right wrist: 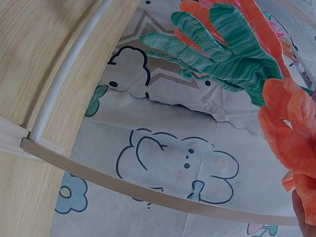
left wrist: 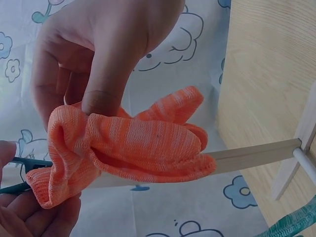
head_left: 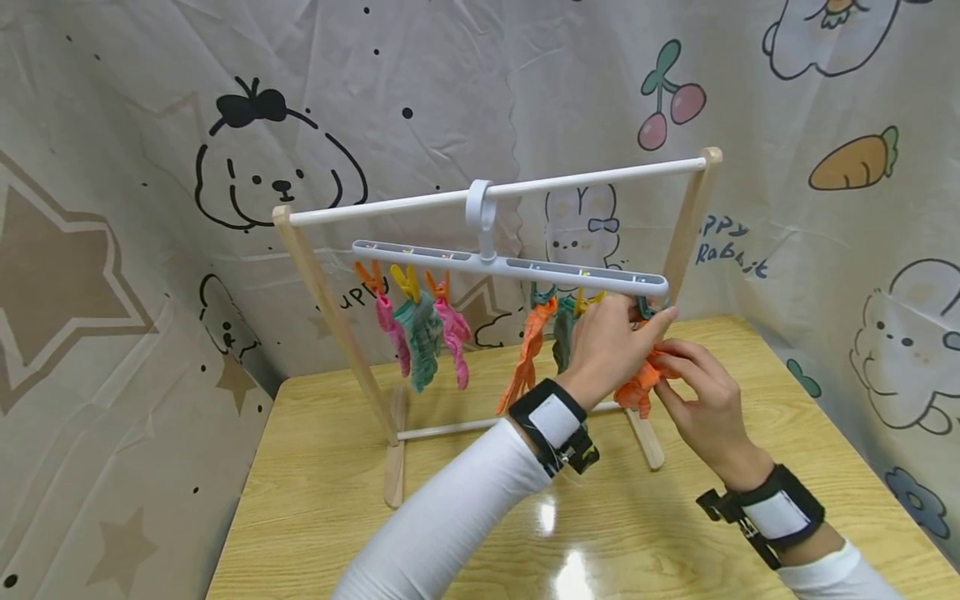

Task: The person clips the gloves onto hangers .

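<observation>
An orange knitted glove (left wrist: 143, 140) hangs bunched at the right end of the grey hanger bar (head_left: 577, 273). My right hand (head_left: 701, 392) pinches the glove, thumb pressed into the fabric. At the glove's cuff, my left hand (head_left: 611, 337) grips a dark teal clothespin (left wrist: 29, 162), with its fingers behind the cuff. In the right wrist view, the orange glove (right wrist: 291, 133) fills the right edge and the right hand is mostly out of frame. Just left of the hands, a green glove (right wrist: 222, 59) hangs beside another orange glove (head_left: 531, 350).
The hanger hooks over the white rod (head_left: 600, 177) of a wooden stand (head_left: 333, 325) on a wooden table (head_left: 315, 483). Two pink gloves (head_left: 453, 337) and a green glove (head_left: 420, 342) hang from orange and yellow clothespins at the left. A printed curtain (head_left: 450, 92) surrounds the table.
</observation>
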A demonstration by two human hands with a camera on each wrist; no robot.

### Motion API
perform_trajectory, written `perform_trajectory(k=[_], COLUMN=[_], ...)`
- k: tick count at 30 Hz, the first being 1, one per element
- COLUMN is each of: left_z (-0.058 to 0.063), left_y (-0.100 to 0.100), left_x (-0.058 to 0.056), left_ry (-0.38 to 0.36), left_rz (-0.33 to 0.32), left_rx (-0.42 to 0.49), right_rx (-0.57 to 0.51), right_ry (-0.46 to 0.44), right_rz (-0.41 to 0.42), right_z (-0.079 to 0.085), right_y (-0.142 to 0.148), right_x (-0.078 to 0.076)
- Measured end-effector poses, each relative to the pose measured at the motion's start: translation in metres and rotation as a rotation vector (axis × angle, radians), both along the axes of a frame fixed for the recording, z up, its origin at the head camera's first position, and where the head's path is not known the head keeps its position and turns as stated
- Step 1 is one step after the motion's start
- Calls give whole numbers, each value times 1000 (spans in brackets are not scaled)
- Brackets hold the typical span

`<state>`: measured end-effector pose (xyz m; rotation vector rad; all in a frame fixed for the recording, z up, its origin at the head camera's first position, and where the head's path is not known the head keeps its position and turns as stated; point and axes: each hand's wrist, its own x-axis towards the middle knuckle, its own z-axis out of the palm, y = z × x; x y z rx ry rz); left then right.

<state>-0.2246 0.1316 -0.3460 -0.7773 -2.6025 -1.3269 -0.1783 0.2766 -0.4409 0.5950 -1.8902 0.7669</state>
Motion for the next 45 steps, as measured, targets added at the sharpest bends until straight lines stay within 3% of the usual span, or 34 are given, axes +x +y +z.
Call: perform_trajectory(k=[15,28,35,40,45], left_z=[-2,-10,-15,-20,-25], left_y=[-4,-7,-9,-10,-10], left_x=[0,-1,-2,-3,-2], left_ry=[17,-21,-17,-29,-61], left_rz=[16,29,38,28,6], left_rx=[1,15,-23,-54,-25], right_rx=[4,50,66,76,76], right_ry=[-12,-11,-21,-37,-41], right_rz=[5,-6,-33,-48,-66], right_z=[-8,-17,-21,-23,-23], right_y=[-2,-4,-6,-6,-5], right_x=[-1,-2,-2,1,2])
